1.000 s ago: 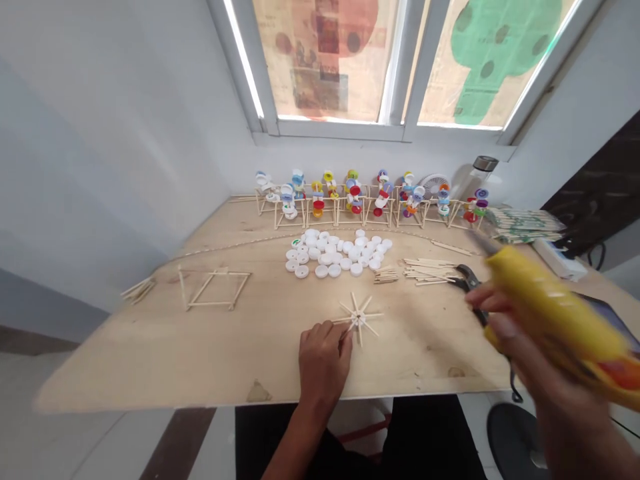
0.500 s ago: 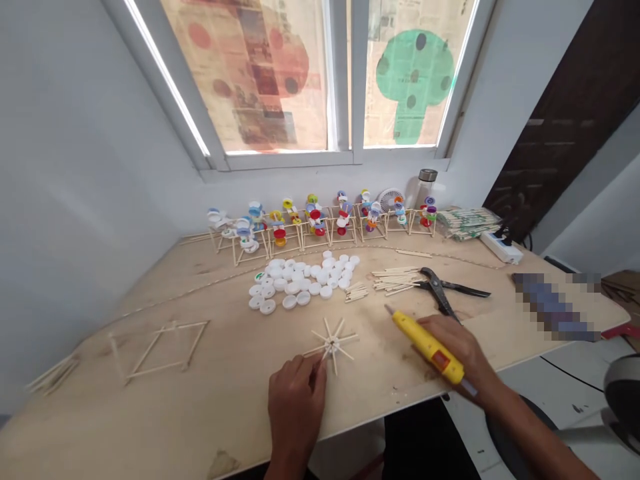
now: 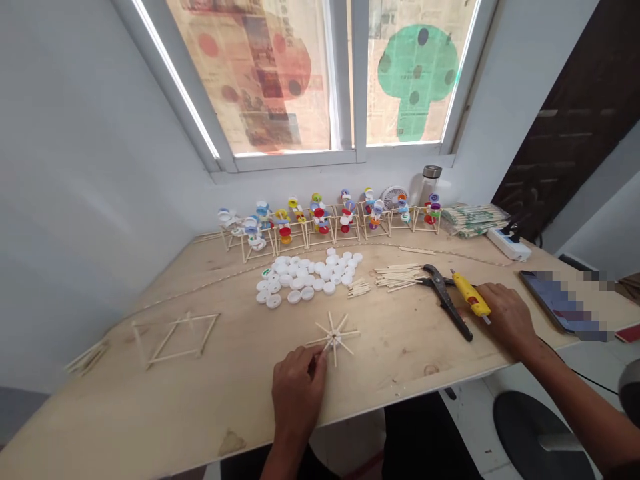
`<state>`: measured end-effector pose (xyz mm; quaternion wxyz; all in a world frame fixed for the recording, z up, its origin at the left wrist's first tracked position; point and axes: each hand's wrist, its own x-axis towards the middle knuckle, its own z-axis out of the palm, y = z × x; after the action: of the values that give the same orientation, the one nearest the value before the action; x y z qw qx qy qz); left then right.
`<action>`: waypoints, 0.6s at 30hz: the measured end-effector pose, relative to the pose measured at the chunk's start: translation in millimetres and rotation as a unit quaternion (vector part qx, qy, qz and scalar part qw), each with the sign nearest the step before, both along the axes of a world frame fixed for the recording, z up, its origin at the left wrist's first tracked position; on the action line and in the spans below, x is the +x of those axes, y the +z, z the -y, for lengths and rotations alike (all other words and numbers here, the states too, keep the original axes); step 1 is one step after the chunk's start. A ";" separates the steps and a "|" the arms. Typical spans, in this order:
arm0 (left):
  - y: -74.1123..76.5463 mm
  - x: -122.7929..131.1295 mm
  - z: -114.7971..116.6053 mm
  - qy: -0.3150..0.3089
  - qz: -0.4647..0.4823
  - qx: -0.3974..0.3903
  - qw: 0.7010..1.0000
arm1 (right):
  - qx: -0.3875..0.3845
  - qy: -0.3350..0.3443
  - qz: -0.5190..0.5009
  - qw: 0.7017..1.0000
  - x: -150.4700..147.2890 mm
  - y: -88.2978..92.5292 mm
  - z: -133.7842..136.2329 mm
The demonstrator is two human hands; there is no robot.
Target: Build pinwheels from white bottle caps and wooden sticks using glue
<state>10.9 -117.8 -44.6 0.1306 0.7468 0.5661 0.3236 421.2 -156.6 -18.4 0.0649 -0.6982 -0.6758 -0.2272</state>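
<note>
My left hand [image 3: 300, 381] is closed in a pinch on one spoke of a small stick wheel [image 3: 343, 341], whose thin wooden sticks fan out from a white hub at the table's front. Over at the right, my right hand [image 3: 505, 317] is closed on a yellow glue gun [image 3: 470, 293]; some of its fingers are hidden. The gun's nozzle points away toward the back. Just left of it lies a pair of dark-handled pliers [image 3: 445, 303]. White bottle caps [image 3: 305, 277] form a loose pile beyond the wheel, beside short cut sticks [image 3: 359, 288].
Small stick frames with coloured caps [image 3: 320, 223] line the back below the window. A square stick frame [image 3: 175, 360] lies left. Longer sticks [image 3: 397, 275], a power strip [image 3: 509, 245], a phone [image 3: 550, 300], a bottle [image 3: 430, 183] and a small fan [image 3: 396, 199] are also on the table.
My right hand has carried the glue gun right and away from the wheel, to beside the pliers. My left hand stays at the wheel. The view has shifted slightly.
</note>
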 end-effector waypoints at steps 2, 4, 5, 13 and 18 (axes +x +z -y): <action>-0.6 0.3 -0.1 0.002 0.002 -0.002 1.000 | -0.012 -0.016 0.023 1.000 -0.3 -2.5 -4.1; -0.5 1.0 0.3 0.007 0.001 -0.002 1.000 | -0.017 -0.021 0.037 0.999 -0.9 -3.3 -6.2; -0.2 1.4 0.8 0.009 0.000 -0.002 1.000 | -0.018 -0.020 0.041 0.999 -0.8 -3.3 -6.6; 2.2 4.5 3.9 0.026 -0.007 0.011 1.000 | -0.077 -0.018 -0.013 0.997 9.4 -2.7 -11.6; 1.7 5.6 4.4 0.031 -0.006 0.017 0.999 | -0.097 -0.005 -0.078 0.992 26.1 -8.9 -2.7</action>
<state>16.5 -122.2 -42.8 0.1043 0.7332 0.5842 0.3322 447.4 -153.9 -27.3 0.0480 -0.7203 -0.6838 -0.1058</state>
